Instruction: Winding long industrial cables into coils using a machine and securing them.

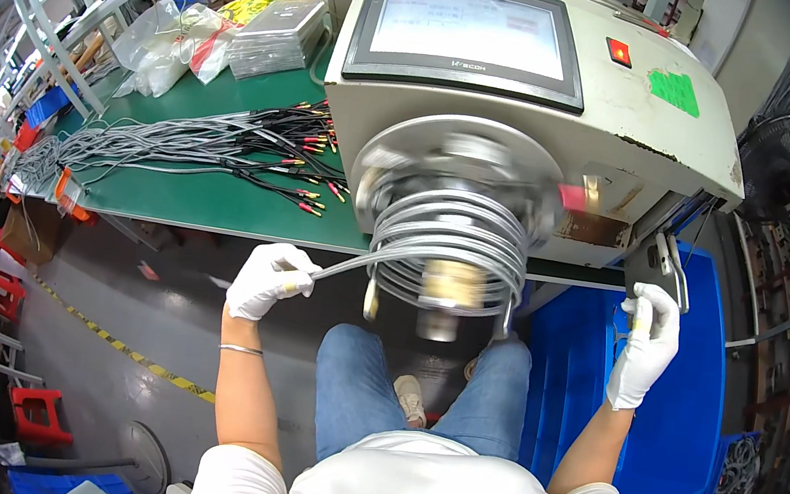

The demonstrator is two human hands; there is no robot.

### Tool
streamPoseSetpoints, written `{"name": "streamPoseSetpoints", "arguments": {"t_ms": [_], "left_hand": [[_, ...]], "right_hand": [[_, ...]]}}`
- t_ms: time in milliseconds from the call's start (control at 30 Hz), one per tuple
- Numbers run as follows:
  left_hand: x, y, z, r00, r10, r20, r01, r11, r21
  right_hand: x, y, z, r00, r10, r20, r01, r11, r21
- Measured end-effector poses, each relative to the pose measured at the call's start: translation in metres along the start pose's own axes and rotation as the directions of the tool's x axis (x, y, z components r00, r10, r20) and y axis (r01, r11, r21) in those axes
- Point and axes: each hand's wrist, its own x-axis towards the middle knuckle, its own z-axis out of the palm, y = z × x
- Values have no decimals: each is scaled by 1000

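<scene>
My left hand (270, 282), in a white glove, is closed around a grey cable (352, 263). From its fingers the cable runs taut to the right, onto a coil of the same cable (458, 231) around the winding head. Motion blur smears the head's round metal flange (420, 139) and brass-coloured core (453, 284). My right hand (646, 345), also gloved in white, is raised beside a metal bracket (666, 273) on the machine's right side. Its fingers are curled in, and what they hold, if anything, is hidden.
The beige winding machine (652, 142) carries a screen (470, 35) and a lit red switch (619, 52). Grey cables with red-tipped ends (178, 141) lie on the green bench (149, 197) to the left. A large blue bin (559, 371) stands at right, near a black fan (780, 165).
</scene>
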Motion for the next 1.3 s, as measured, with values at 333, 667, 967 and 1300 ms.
{"name": "streamPoseSetpoints", "arguments": {"t_ms": [333,667,967,1300], "left_hand": [[-4,49,59,957,279,-76,-288,940,-183],[-2,83,85,926,287,246,-355,884,303],[11,50,121,849,528,36,-528,839,133],[-74,23,119,694,719,13,-591,560,580]], "right_hand": [[-4,-32,44,939,-176,294,187,982,-8],[22,-58,82,605,-460,650,514,849,122],[5,-58,101,736,-348,581,220,934,282],[-65,-42,49,379,-470,798,410,858,310]]}}
